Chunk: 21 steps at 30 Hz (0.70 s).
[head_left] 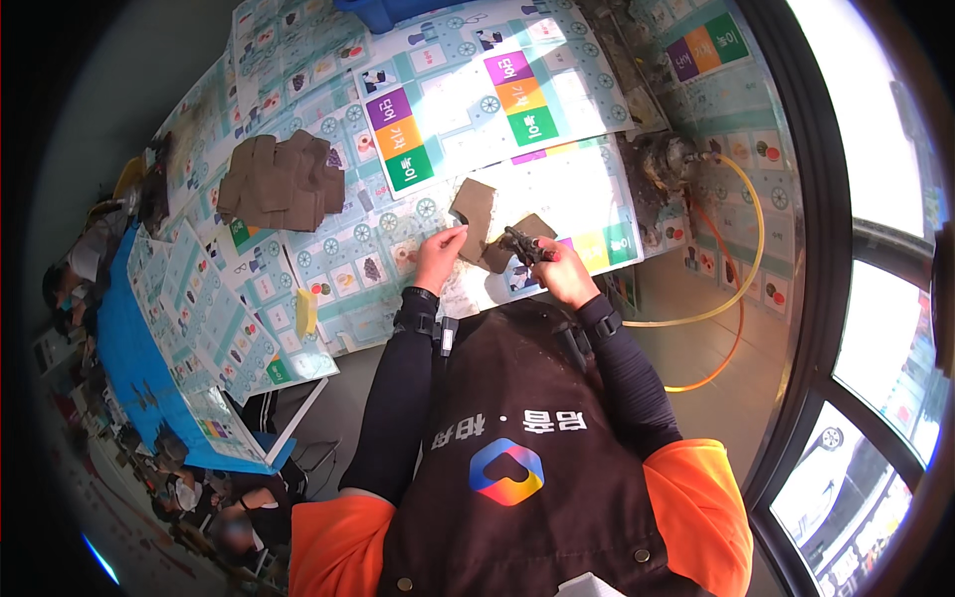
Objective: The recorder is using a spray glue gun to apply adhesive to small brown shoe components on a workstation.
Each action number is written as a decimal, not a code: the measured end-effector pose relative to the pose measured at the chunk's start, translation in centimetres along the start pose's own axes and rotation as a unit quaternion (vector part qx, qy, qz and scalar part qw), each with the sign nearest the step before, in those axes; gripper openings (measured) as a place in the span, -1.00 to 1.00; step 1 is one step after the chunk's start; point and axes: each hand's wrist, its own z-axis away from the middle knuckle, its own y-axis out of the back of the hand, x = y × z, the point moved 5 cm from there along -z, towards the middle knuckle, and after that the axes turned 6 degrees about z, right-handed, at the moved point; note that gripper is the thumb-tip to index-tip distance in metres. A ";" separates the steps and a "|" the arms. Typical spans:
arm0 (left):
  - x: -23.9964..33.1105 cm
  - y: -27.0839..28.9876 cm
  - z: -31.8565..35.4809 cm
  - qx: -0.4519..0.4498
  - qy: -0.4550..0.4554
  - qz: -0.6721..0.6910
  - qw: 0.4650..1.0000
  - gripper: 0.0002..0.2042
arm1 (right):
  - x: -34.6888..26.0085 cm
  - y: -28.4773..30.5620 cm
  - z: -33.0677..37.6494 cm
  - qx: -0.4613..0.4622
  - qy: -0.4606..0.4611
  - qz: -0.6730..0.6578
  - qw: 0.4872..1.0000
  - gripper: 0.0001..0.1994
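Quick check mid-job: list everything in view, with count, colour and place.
printed sheets: several, white and teal, covering the worktop
brown pile: one, pieces uncountable, left on the sheets
loose brown pieces: at least two, brown, centre
hand tool: one, black and red, centre
blue container: one, blue, top edge
yellow item: one, yellow, near edge, left
hoses: two, yellow and orange, right
blue covering: one, blue, far left
people: several, mixed colours, lower left
apron: one, dark brown, on wearer
left hand: one, bare, touching a brown piece
right hand: one, bare, gripping the tool
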 end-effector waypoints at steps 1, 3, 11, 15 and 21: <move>0.1 0.0 0.0 0.002 -0.010 0.001 1.000 -0.76 | 0.3 -0.3 0.2 -0.013 -0.033 0.037 0.999 -0.69; 0.1 0.0 0.0 0.004 -0.020 0.002 1.000 -0.76 | -0.2 -0.8 0.7 -0.021 -0.008 0.015 1.000 -0.70; -0.4 -0.1 -0.1 -0.017 0.015 -0.006 1.000 -0.76 | 0.1 -1.2 1.6 -0.004 -0.050 0.027 0.998 -0.77; -0.5 0.1 -0.1 -0.020 -0.006 -0.018 1.000 -0.74 | 0.6 -0.7 1.6 0.042 -0.045 0.056 0.997 -0.76; -0.6 0.1 -0.1 -0.022 0.000 -0.025 0.999 -0.74 | 0.2 -2.0 2.2 -0.033 -0.038 0.065 0.997 -0.75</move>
